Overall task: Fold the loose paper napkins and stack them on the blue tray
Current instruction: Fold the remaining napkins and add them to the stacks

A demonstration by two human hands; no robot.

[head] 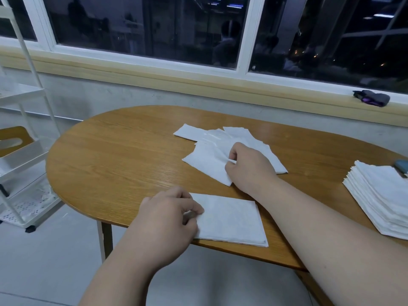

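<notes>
Several loose white paper napkins (212,138) lie spread in an overlapping heap at the middle of the wooden table (123,151). My right hand (247,166) rests on that heap and pinches the edge of one napkin between thumb and fingers. A folded white napkin (231,219) lies flat near the table's front edge. My left hand (167,215) holds its left edge with curled fingers. A tall stack of folded napkins (379,195) stands at the right edge of the view; a small blue-grey piece (400,165) shows behind it, perhaps the tray.
A white wheeled shelf cart (22,151) stands left of the table. Behind the table runs a wooden window ledge (198,85) with a dark bundled cloth (372,97) on its right part. The table's left half is bare wood.
</notes>
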